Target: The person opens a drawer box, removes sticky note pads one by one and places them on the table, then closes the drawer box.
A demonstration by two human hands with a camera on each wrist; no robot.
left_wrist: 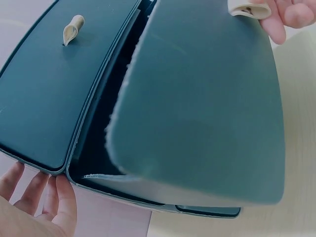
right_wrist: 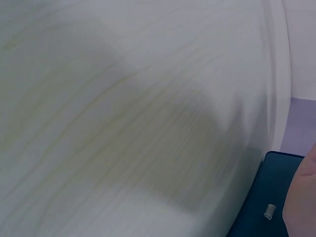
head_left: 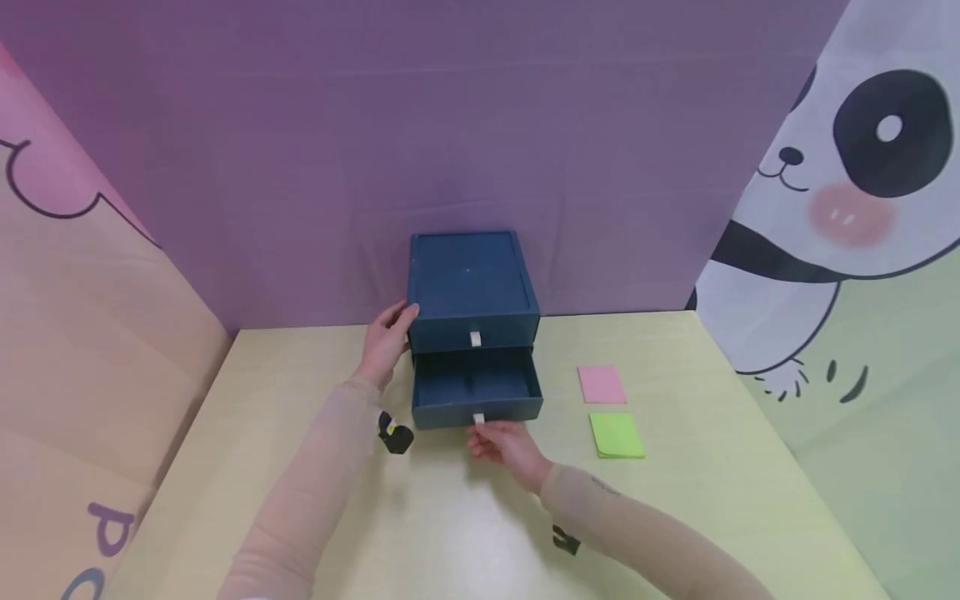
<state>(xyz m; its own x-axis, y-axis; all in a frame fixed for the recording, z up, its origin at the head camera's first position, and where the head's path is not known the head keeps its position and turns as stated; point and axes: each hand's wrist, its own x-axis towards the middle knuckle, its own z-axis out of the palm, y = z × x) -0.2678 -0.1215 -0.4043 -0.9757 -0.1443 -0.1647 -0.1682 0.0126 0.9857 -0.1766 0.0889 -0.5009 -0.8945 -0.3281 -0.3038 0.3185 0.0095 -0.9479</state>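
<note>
A dark blue two-drawer box stands at the back of the table. Its upper drawer is closed, with a pale pull tab on the front. The lower drawer is pulled out, so its inside shows from above. My left hand lies against the box's left side, fingertips along the edge. At the lower drawer's front, my right hand pinches the pale pull tab; its fingers show beside that tab in the left wrist view.
Right of the box lie a pink sticky-note pad and a green sticky-note pad on the pale table. A purple cloth hangs right behind the box. Printed cloths flank the table, one with a panda.
</note>
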